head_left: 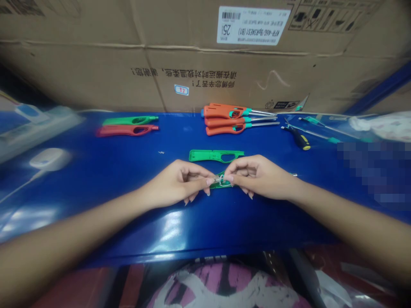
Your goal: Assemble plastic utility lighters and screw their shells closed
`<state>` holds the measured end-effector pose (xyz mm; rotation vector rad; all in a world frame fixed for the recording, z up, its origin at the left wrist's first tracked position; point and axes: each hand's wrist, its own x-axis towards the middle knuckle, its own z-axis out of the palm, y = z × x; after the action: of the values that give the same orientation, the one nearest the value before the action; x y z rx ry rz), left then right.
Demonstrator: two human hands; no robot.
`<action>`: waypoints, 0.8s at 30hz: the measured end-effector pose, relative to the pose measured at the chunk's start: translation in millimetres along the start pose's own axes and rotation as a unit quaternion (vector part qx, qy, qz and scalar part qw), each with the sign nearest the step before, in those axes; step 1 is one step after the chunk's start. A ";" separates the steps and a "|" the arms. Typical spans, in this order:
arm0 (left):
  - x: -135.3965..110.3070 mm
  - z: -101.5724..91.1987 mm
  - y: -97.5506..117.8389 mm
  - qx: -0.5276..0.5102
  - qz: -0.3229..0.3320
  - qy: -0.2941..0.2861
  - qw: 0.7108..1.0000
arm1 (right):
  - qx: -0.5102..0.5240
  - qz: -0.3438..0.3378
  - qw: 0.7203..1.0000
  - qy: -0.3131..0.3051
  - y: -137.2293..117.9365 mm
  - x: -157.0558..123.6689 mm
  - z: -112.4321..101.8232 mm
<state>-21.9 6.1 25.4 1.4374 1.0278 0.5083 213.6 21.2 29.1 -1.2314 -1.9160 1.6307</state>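
Observation:
My left hand and my right hand meet over a green lighter casing half lying on the blue table. Thumb and fingers of each hand are pinched together around a thin white wire just above the casing; what else sits between the fingertips is too small to make out. A metal tip pokes out to the right of my right wrist. Just beyond my hands lies another green casing half, its hollow inside facing up.
Several orange long-necked lighters are stacked at the back. Green and red casings lie back left. A black-yellow screwdriver and metal rods rest back right. A white corded device is at left; a cardboard box walls the back.

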 end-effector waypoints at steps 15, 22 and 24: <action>-1.0 0.8 -1.0 -0.009 0.012 -0.003 1.000 | 0.010 0.008 1.000 0.006 -0.9 -0.3 0.7; -1.1 2.3 -1.5 -0.017 0.018 -0.005 1.000 | 0.028 0.018 0.999 0.000 -1.7 0.0 -0.2; -1.0 2.6 -1.6 -0.017 0.016 -0.001 1.000 | 0.028 0.020 0.999 -0.001 -2.2 -0.2 -0.3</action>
<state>-20.7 3.6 23.8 1.4257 0.9901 0.5457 213.0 21.3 31.2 -1.2539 -1.8453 1.6948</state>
